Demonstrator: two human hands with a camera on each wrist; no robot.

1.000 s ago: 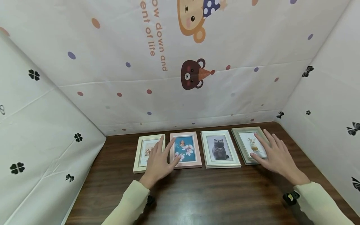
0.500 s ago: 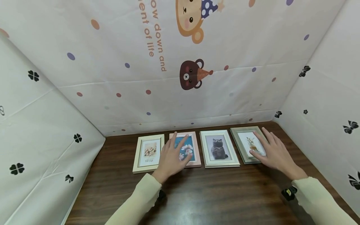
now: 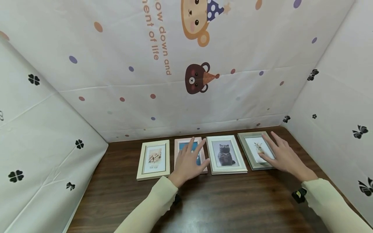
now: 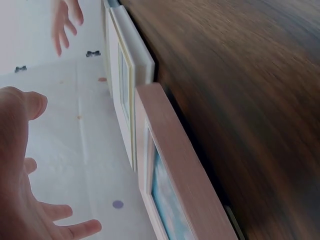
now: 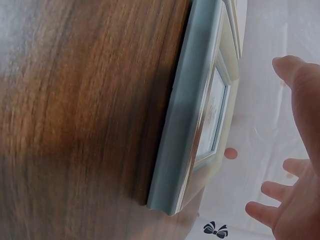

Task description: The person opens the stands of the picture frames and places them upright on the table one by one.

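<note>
Spread over the pink picture frame [image 3: 176,155] is my left hand [image 3: 187,165], its fingers apart and relaxed. In the left wrist view a gap shows between that hand [image 4: 20,175] and the pink frame [image 4: 175,155]. My right hand [image 3: 287,160] hovers above the right side of the grey-green picture frame [image 3: 253,163], which holds a potted-plant print; the right wrist view shows its fingers [image 5: 275,190] clear of the frame [image 5: 185,120]. Between the two hands lies a white picture frame [image 3: 214,161] with a grey cat photo. At the far left sits a cream picture frame [image 3: 141,166].
All the frames lie flat in a row on the dark wooden table [image 3: 227,204], near its back edge. White printed cloth walls [image 3: 140,106] rise behind the row and on both sides, with the right wall [image 3: 329,139] near my right hand.
My left hand has moved right, from between the cream and pink frames to over the pink one, uncovering the cream frame. The right hand has stayed nearly in place.
</note>
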